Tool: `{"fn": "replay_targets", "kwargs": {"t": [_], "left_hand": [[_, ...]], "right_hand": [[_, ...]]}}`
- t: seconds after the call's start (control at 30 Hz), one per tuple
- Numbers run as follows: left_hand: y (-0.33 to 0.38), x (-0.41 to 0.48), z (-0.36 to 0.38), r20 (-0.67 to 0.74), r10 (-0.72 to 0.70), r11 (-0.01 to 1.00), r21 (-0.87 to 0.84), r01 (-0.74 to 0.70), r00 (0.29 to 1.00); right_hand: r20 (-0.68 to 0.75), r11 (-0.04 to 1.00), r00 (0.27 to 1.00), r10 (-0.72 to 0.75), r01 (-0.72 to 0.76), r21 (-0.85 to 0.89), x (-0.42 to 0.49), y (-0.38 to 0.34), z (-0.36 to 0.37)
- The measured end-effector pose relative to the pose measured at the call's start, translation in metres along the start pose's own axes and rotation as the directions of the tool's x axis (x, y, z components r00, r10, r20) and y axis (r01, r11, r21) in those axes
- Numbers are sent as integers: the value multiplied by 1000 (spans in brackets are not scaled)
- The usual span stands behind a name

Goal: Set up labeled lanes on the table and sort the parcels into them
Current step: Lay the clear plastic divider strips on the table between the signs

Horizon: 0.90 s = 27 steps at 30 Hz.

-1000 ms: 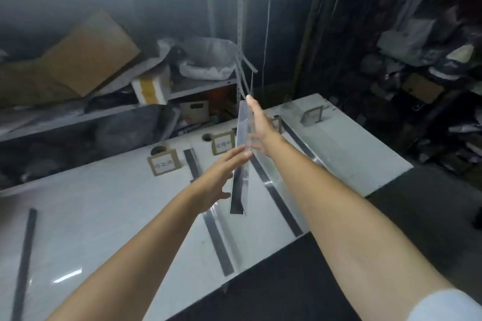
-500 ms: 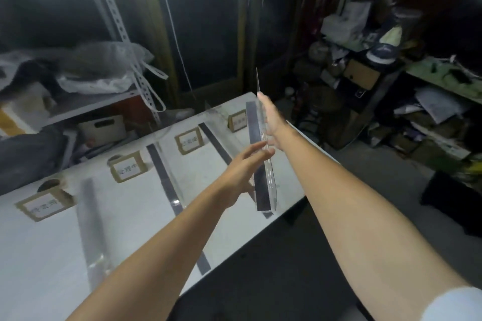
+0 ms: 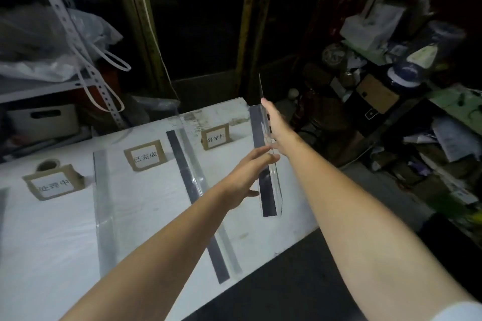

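Hands meet over the right part of the white tabletop, both laid flat against a clear divider that stands on its long edge with a dark band along its bottom. The left hand reaches in from the lower left, fingers straight and together, with the fingertips pressing the near face about halfway along. The right hand lies stretched along the other face, fingers straight and pointing toward the upper middle of the frame. Neither hand curls around the sheet. The divider runs from right of centre up toward the far edge of the tabletop, close to its right edge. Whether its bottom rests on the surface cannot be told. Left of it a second divider with a dark band lies across the tabletop, and further left is a paler third divider. Cardboard label cards stand near the far edge. The right card is between the first two dividers and the middle card is between the second and third. The left card has a tape roll just behind it. A plastic bag sits on a shelf in the upper left, and cluttered shelves fill the right side.
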<state>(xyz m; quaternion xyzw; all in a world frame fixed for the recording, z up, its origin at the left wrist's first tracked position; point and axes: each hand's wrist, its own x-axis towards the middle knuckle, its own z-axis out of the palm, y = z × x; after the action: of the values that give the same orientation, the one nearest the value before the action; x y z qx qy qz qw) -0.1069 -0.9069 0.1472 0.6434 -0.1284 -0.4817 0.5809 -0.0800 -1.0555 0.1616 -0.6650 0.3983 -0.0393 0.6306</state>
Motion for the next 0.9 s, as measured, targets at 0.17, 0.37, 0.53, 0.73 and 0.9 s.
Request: {"fn": "replay_targets", "kwargs": {"t": [0.17,0.37,0.53,0.73,0.9], "left_hand": [[-3,61,7,-110,-39,999,-7,38,993],[-10,129,16,-278,-113,990,-116,84,954],[-21,181,22,-365,-161,972,-222,83,917],[-29,210,34,-419,-181,965,-250,78,890],[-25,222,39,-443,-152,971,-232,50,883]], "right_hand": [[85,999,996,39,-37,-21,70,14,-5],[223,998,974,43,-33,-49,163,43,3],[339,997,938,66,-44,-71,216,59,3],[379,996,921,85,-74,-43,241,71,1],[374,999,926,39,-21,-50,252,67,2]]}}
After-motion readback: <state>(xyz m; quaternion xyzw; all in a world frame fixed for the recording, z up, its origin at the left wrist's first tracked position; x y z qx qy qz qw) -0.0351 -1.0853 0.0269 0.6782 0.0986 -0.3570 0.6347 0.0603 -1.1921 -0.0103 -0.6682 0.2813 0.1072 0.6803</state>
